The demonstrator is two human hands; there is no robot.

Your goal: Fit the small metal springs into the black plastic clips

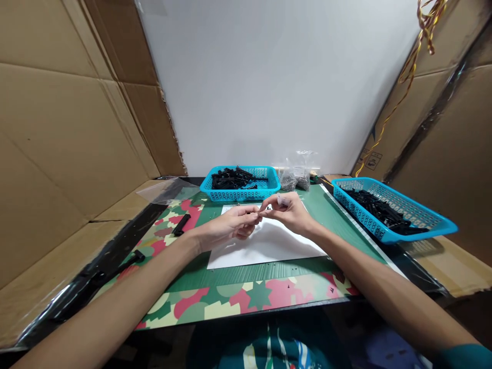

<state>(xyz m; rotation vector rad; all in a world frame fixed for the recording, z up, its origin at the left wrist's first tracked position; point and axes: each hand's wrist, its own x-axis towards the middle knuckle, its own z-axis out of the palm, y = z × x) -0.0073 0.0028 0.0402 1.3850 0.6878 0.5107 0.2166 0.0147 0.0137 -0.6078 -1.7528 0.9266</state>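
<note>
Above a white sheet of paper (pixel 246 254), my two hands meet at the fingertips. My left hand (pixel 240 221) is closed, its fingers curled round something small and dark that is mostly hidden. The thumb and forefinger of my right hand (pixel 286 211) pinch together against the left fingertips; whatever they hold is too small to make out. A whitish wrap (pixel 283 201) covers part of a finger on my right hand. To the left of my left hand, a black plastic piece (pixel 182 225) lies on the patterned mat.
Behind my hands stands a blue basket (pixel 240 195) of black parts; another blue basket (pixel 438 221) with similar parts is at the right. Clear bags (pixel 295 179) of small pieces sit at the back. A green mat (pixel 369 233) covers the table. Cardboard walls (pixel 49 118) flank both sides.
</note>
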